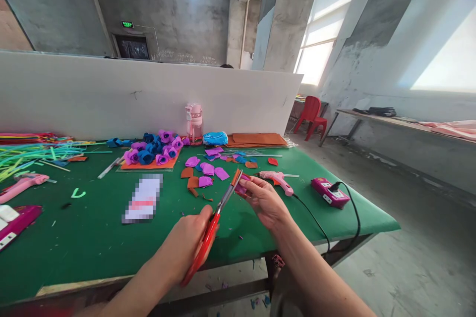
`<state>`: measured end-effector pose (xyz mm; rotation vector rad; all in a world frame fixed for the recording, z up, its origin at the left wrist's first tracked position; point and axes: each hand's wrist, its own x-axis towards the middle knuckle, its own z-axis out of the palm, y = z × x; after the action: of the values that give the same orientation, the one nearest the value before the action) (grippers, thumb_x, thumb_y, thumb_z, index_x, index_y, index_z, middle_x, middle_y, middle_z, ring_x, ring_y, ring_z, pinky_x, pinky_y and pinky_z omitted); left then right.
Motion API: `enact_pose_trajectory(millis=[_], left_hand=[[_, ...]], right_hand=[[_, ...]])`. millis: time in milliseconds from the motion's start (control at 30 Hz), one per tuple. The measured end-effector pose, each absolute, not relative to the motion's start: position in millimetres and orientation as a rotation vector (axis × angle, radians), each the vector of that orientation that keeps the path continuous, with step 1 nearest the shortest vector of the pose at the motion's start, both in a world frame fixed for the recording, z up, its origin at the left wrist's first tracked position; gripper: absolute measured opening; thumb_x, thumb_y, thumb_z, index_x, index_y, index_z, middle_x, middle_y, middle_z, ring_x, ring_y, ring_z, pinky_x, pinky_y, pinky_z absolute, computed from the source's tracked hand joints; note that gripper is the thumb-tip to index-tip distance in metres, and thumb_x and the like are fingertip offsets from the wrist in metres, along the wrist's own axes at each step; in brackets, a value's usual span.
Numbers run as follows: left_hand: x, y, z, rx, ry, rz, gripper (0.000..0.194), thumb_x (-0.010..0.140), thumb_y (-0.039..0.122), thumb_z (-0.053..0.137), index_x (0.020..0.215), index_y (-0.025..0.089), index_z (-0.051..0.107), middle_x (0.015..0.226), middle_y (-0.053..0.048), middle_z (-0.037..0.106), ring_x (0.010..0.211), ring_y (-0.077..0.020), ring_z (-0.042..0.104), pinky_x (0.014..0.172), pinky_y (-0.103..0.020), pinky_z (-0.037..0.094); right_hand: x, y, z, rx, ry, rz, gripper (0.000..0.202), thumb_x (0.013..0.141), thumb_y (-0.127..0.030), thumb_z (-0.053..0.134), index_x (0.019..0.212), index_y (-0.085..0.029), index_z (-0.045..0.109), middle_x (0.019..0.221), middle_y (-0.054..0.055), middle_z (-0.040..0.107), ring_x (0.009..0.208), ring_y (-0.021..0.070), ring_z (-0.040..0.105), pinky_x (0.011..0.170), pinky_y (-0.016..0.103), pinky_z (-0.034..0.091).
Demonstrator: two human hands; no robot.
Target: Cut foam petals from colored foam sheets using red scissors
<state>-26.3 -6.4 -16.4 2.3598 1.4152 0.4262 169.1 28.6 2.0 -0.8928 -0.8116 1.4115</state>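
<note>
Two bare hands are raised over the green table [111, 252]. The left hand [195, 235] is closed round the red handles of the scissors [208, 242], their metal blades meeting the pieces by the right fingertips. The right hand [266, 203] pinches a small purple piece [242, 187], thin and slightly curled, with a brown-orange piece [235, 176] showing at the blades; I can't tell whether the two touch. Loose petal shapes [207, 169], purple, brown and blue, most rounded at one end, lie just beyond. To their left, rolled purple and blue flowers [146, 157] are heaped on an orange sheet [171, 162]. The pink bottle [194, 123] stands near the white partition [111, 94], its contents hidden from me; beside it is a crinkled blue packet [215, 138], its contents unclear too.
</note>
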Motion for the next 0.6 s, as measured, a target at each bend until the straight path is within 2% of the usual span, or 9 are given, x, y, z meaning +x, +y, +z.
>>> enact_pose_trajectory(millis=[133,233,300,400,500,600], left_hand=[[-23,-10,-11,2.171,1.313,0.661,0.014,0.083,0.03,0.046,0.073,0.023,0.039,0.053,0.005,0.05,0.041,-0.0102,0.045,0.044,-0.022,0.025],[-21,-6,-8,1.978,1.275,0.875,0.02,0.079,0.036,0.052,0.071,0.023,0.039,0.054,0.007,0.047,0.043,-0.0098,0.047,0.044,-0.02,0.032],[-23,2,-7,1.859,1.259,0.988,0.02,0.078,0.038,0.053,0.076,0.024,0.04,0.061,0.006,0.051,0.05,-0.0113,0.055,0.049,-0.021,0.042],[-29,11,-6,1.658,1.157,1.134,0.025,0.074,0.035,0.059,0.085,0.023,0.04,0.077,0.002,0.063,0.072,-0.016,0.067,0.07,-0.029,0.053],[-33,13,1,1.562,1.099,1.167,0.032,0.073,0.033,0.064,0.092,0.022,0.041,0.091,-0.004,0.067,0.09,-0.0209,0.067,0.083,-0.037,0.052],[-34,11,7,1.653,1.136,1.13,0.032,0.071,0.03,0.066,0.092,0.021,0.043,0.089,-0.004,0.068,0.088,-0.0213,0.067,0.083,-0.038,0.052]], right_hand=[[170,28,3,-0.905,-0.799,1.394,0.023,0.052,-0.034,0.083,0.066,-0.019,0.073,0.073,0.0,0.07,0.071,0.013,0.06,0.074,0.027,0.044],[168,27,5,-0.937,-0.788,1.404,0.025,0.048,-0.034,0.084,0.065,-0.019,0.072,0.068,0.0,0.069,0.067,0.0128,0.059,0.072,0.027,0.044],[166,26,5,-0.965,-0.807,1.433,0.025,0.047,-0.033,0.084,0.062,-0.018,0.072,0.065,0.0,0.067,0.065,0.0125,0.058,0.071,0.027,0.043],[159,23,0,-1.014,-0.934,1.472,0.021,0.051,-0.033,0.082,0.06,-0.017,0.071,0.062,0.0,0.067,0.062,0.0117,0.057,0.07,0.027,0.041],[149,18,-5,-1.025,-1.122,1.504,0.017,0.058,-0.032,0.078,0.061,-0.017,0.071,0.061,0.001,0.067,0.06,0.0117,0.055,0.069,0.027,0.04],[138,13,-8,-1.001,-1.246,1.53,0.016,0.062,-0.032,0.075,0.06,-0.017,0.071,0.06,0.001,0.067,0.058,0.0119,0.054,0.066,0.028,0.039]])
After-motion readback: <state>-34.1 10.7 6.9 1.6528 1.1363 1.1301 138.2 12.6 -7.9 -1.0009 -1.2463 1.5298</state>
